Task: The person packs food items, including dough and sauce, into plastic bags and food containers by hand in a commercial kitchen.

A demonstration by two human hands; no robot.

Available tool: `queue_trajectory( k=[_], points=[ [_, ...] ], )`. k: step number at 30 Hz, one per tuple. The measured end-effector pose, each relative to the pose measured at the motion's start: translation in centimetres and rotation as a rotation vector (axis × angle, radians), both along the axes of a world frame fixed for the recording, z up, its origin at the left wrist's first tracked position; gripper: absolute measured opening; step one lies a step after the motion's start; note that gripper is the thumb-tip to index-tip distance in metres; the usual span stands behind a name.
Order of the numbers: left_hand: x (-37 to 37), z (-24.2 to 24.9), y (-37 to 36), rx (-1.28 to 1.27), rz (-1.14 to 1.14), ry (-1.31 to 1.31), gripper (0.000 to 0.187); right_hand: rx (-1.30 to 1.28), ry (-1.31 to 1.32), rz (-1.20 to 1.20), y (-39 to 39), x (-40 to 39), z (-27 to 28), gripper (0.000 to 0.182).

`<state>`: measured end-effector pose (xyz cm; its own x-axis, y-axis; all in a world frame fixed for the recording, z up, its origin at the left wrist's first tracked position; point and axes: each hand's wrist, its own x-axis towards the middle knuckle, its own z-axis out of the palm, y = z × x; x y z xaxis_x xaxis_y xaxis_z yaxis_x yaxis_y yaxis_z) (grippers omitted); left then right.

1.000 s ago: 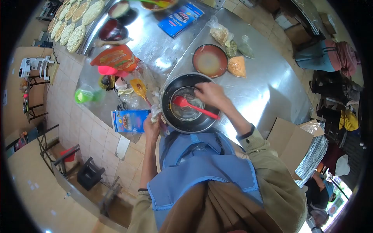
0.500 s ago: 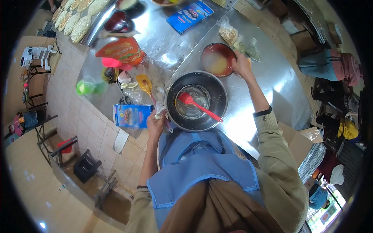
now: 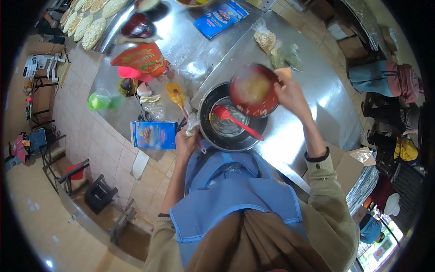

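Observation:
My right hand (image 3: 290, 94) grips the edge of a dark red bowl (image 3: 267, 102) with something pale yellowish in it, blurred by motion. The bowl overlaps the upper right of a black pot (image 3: 209, 136). Inside the pot lies a red silicone brush or spatula (image 3: 222, 112), its handle resting over the rim. Closed fingers of my left hand (image 3: 186, 141) hold a small clear plastic bag (image 3: 192, 123) at the pot's left side. A yellow spatula (image 3: 175, 94) passes beside that hand; whether the hand grips it too is unclear.
On the metal table (image 3: 317, 97) are an orange packet (image 3: 142, 59), blue boxes (image 3: 154, 135) (image 3: 220, 19), a green-lidded container (image 3: 96, 102), another dark bowl (image 3: 136, 25) and small ingredient bags (image 3: 265, 41). Flat round breads (image 3: 95, 34) lie at upper left. People stand at the right.
My right hand has lifted the red bowl and brought it left and down over the pot. The pot and my left hand have shifted slightly right.

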<state>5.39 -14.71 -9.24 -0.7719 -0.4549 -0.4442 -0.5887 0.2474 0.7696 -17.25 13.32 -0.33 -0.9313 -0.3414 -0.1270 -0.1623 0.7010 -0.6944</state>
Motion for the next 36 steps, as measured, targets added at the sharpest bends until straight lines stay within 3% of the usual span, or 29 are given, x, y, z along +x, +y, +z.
queue_trajectory(
  k=[3, 6, 7, 13, 22, 25, 26, 28, 29, 30, 32, 34, 36],
  points=[
    [-1.8, 1.9, 2.0, 0.070, -0.039, 0.034, 0.027, -0.026, 0.019, 0.081, 0.0, 2.9, -1.8, 0.031],
    [-3.1, 1.3, 3.6, 0.058, -0.101, 0.095, 0.024, 0.039, -0.168, 0.038, 0.2, 5.1, -2.4, 0.032],
    [-3.4, 0.3, 3.9, -0.052, -0.158, 0.116, 0.023, 0.049, -0.108, 0.043, 0.7, 5.7, -3.9, 0.033],
    [-4.8, 1.4, 4.8, 0.011, -0.165, 0.001, 0.027, 0.113, -0.081, -0.016, 2.6, 6.4, -5.0, 0.037],
    [-4.0, 1.5, 4.3, -0.036, -0.145, 0.050, 0.027, -0.038, -0.488, -0.164, 2.8, 6.2, -3.0, 0.040],
    [-3.7, 2.9, 4.4, 0.018, -0.204, 0.031, 0.028, -0.110, -0.310, -0.075, 4.2, 6.8, -4.9, 0.039],
    [-4.2, 5.3, 5.0, -0.114, -0.187, -0.178, 0.031, -0.260, -0.297, -0.078, 5.0, 7.1, -6.4, 0.039],
    [-2.6, -0.4, 5.3, -0.094, -0.079, 0.088, 0.031, -0.193, -0.216, -0.110, 3.9, 7.5, -1.8, 0.036],
    [-2.4, -1.4, 5.3, -0.220, -0.129, 0.099, 0.032, -0.207, -0.155, -0.188, 6.0, 7.7, -4.9, 0.032],
    [-2.3, 0.4, 5.0, -0.228, -0.141, 0.141, 0.030, -0.218, -0.007, -0.073, 6.7, 7.7, -4.2, 0.027],
    [-2.2, 3.9, 4.4, -0.165, -0.117, 0.232, 0.028, -0.107, -0.129, -0.070, 6.2, 8.0, -3.2, 0.021],
    [-2.1, 4.8, 4.7, -0.198, -0.151, 0.236, 0.021, -0.318, -0.426, 0.002, 3.2, 9.4, 0.0, 0.021],
    [-2.2, 5.8, 5.0, -0.182, -0.223, 0.234, 0.022, -0.427, -0.565, 0.075, 0.2, 10.4, -0.3, 0.028]
  ],
)
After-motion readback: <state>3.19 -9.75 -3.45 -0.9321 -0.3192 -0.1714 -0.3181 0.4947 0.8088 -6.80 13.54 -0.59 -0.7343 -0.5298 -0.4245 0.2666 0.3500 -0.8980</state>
